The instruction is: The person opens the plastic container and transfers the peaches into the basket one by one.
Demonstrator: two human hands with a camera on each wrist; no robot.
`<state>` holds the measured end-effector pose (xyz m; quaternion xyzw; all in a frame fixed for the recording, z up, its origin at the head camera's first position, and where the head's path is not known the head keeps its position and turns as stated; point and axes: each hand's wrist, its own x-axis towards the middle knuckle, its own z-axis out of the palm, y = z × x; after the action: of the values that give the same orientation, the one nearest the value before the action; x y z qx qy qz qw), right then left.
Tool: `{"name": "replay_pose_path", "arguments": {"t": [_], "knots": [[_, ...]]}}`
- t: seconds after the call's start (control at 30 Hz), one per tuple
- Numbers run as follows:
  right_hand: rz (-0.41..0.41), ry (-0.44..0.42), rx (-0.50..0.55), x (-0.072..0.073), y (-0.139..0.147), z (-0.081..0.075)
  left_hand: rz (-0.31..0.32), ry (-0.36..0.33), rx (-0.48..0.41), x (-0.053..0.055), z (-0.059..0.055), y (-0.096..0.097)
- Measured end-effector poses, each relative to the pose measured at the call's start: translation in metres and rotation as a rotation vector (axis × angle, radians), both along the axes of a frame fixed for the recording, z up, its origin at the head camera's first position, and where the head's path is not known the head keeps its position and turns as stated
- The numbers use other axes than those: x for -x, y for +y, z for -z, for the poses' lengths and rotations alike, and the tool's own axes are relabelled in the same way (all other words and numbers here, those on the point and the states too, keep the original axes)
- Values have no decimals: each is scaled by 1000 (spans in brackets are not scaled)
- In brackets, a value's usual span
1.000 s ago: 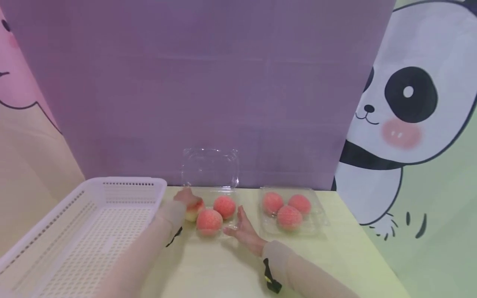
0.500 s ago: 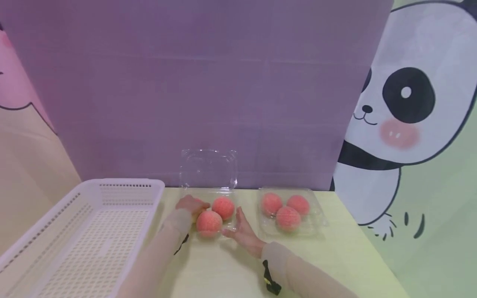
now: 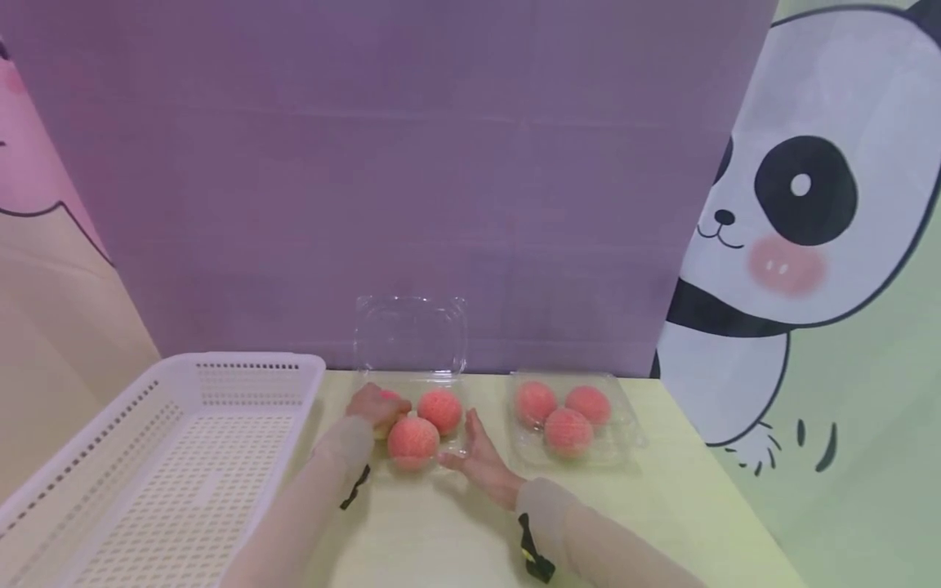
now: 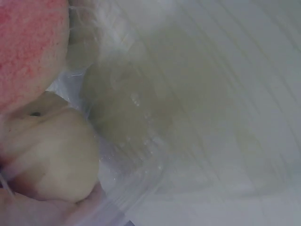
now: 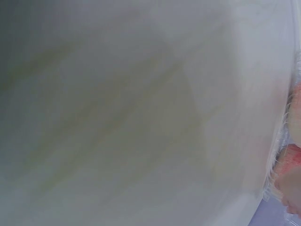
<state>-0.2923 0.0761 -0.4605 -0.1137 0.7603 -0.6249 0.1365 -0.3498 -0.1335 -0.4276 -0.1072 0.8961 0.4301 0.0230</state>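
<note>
In the head view, a clear plastic clamshell box stands with its lid (image 3: 412, 336) raised at the back. Three pink peaches sit in it: a front peach (image 3: 413, 443), a right peach (image 3: 439, 411) and a left peach (image 3: 387, 395). My left hand (image 3: 373, 407) holds the left peach from above, hiding most of it. In the left wrist view, fingers (image 4: 42, 212) lie against the pale side of that peach (image 4: 56, 155). My right hand (image 3: 483, 464), thumb and fingers spread, stays at the box's right front corner. Part of a hand (image 5: 290, 188) shows at the right wrist view's edge.
To the right stands a second clear clamshell (image 3: 621, 429) with three peaches (image 3: 568, 433) in it. A white perforated basket (image 3: 305, 392) occupies the left of the pale table (image 3: 412, 531). A purple backdrop (image 3: 441, 163) rises behind the table.
My left hand has shifted slightly right with the left peach, closer to the other two. The right hand has kept its place beside the box.
</note>
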Motion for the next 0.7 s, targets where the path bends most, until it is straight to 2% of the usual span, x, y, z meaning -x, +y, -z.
{"name": "replay_pose_path", "arguments": {"t": [0.27,0.43,0.7], "knots": [[-8,0,23,2,1,3,9,101,14,-1,-6,0],[-1,20,41,1,2,2,39,209,30,0,-16,3],[8,25,15,2,1,3,38,305,36,0,-28,6]]}}
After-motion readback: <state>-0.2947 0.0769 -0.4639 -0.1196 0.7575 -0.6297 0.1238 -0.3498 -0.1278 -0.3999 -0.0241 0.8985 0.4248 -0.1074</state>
